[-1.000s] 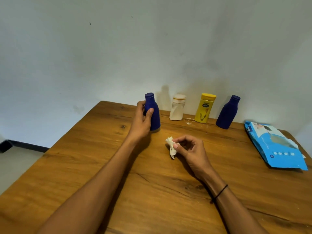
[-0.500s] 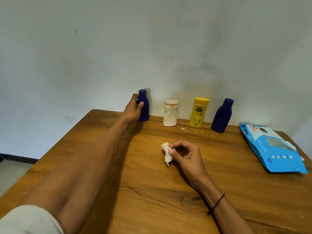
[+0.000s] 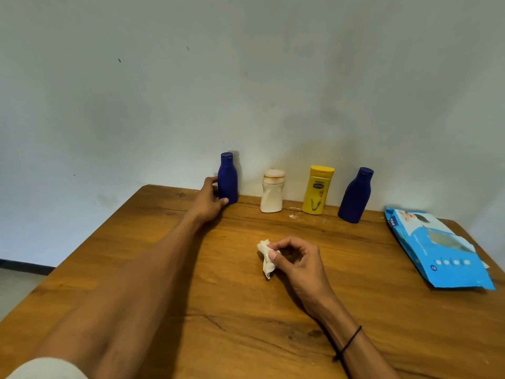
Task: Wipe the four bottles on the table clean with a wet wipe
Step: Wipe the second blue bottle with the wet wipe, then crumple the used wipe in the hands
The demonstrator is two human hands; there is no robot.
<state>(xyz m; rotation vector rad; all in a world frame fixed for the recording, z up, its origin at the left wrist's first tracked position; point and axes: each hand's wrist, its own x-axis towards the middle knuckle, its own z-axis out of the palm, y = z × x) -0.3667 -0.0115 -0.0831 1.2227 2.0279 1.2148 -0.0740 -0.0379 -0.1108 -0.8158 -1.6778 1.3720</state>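
While the left hand [image 3: 209, 199] was stretched to the far edge of the wooden table [image 3: 191, 310], its thumb and fingers were curled against the lower part of the leftmost dark blue bottle [image 3: 227, 178], which stood upright by the wall. Along that same edge a white bottle [image 3: 272, 191], a yellow lotion bottle [image 3: 317, 190] and a second dark blue bottle [image 3: 355, 196] were lined up. Near the table's middle, a crumpled wet wipe [image 3: 266, 259] was pinched between thumb and fingertips of the right hand [image 3: 296, 262]. A blue wipes pack [image 3: 437, 250] was laid flat at the right edge.
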